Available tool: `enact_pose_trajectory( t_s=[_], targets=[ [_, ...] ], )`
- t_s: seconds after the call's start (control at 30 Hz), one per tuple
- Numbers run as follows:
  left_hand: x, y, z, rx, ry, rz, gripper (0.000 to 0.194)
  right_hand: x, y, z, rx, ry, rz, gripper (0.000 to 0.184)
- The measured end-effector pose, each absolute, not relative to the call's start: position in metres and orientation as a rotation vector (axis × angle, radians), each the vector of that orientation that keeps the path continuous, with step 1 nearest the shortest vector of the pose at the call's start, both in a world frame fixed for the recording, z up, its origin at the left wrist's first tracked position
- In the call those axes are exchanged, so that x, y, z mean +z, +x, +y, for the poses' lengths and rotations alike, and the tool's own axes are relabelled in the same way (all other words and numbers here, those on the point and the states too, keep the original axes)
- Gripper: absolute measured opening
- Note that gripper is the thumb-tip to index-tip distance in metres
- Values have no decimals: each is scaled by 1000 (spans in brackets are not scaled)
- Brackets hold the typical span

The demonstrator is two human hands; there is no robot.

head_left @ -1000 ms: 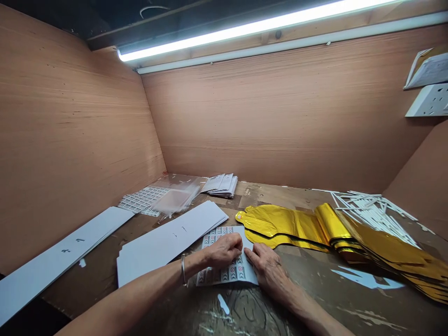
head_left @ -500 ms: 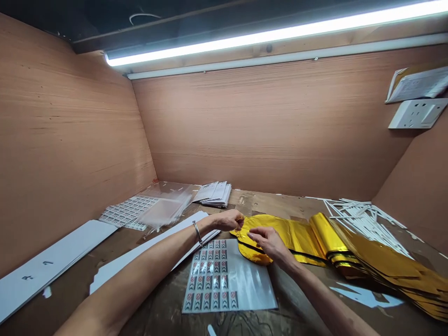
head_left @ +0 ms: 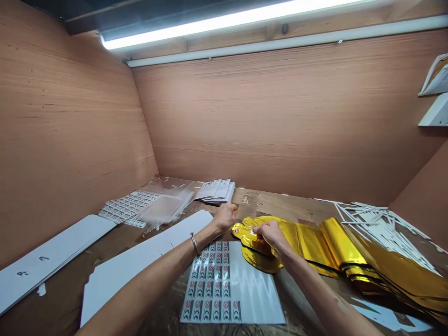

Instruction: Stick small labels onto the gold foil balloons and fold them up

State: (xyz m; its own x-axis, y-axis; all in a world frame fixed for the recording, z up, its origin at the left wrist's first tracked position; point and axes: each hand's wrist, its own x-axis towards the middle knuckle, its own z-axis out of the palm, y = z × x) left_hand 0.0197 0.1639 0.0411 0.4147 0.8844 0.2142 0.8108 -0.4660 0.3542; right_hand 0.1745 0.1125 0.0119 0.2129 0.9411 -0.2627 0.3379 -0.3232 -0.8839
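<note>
Flat gold foil balloons [head_left: 294,240] lie across the worktop, their left end bent up and folded over itself. My right hand [head_left: 273,234] is closed at that end, its thumb and fingertips pinching the shiny foil. Just to the left and slightly above, my left hand [head_left: 226,217] is held with curled fingers, clear of the foil. Whether anything small is between those fingertips is hidden. Below both hands lies a sheet of CE-mark stickers [head_left: 210,282]; its right part is bare backing. A metal bracelet circles my left wrist.
White card strips [head_left: 140,252] lie under my left forearm, with more strips [head_left: 56,261] farther left. Clear plastic bags [head_left: 168,205], another sticker sheet [head_left: 128,207] and printed leaflets [head_left: 216,191] sit at the back. White sticks [head_left: 388,231] are heaped at the right.
My right hand has closed on the foil's left end, which is now bent up and folded. My left hand has drawn slightly left, off the foil. The view has shifted somewhat.
</note>
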Motion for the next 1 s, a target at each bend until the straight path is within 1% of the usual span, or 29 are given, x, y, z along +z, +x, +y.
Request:
enact_pose_trajectory(
  t_s=[0.1, 0.23, 0.4, 0.57, 0.63, 0.7, 0.77, 0.83, 0.93, 1.0],
  targets=[
    [28, 10, 150, 458, 2430, 1540, 20, 19, 164, 116, 1252, -1808, -1087, 13],
    [19, 7, 135, 422, 2302, 1556, 20, 21, 154, 118, 1390, -1791, -973, 9],
    [13, 6, 132, 477, 2281, 1448, 19, 20, 152, 116, 1489, -1761, -887, 15],
    [7, 7, 128, 514, 2353, 1487, 21, 21, 150, 114, 1548, -1758, -849, 18],
    [6, 6, 123, 542, 2433, 1424, 21, 21, 149, 114, 1546, -1763, -856, 19],
    [7, 6, 117, 552, 2572, 1247, 24, 19, 148, 114, 1527, -1780, -877, 19],
    [7, 6, 112, 490, 2725, 1037, 29, 17, 147, 115, 1492, -1808, -917, 20],
    [7, 5, 108, 378, 2842, 925, 32, 15, 147, 116, 1445, -1842, -986, 22],
    [6, 7, 104, 242, 2949, 938, 36, 15, 148, 117, 1330, -1910, -1152, 21],
    [6, 10, 100, 152, 2999, 971, 37, 17, 150, 116, 1181, -1972, -1287, 19]
  ],
)
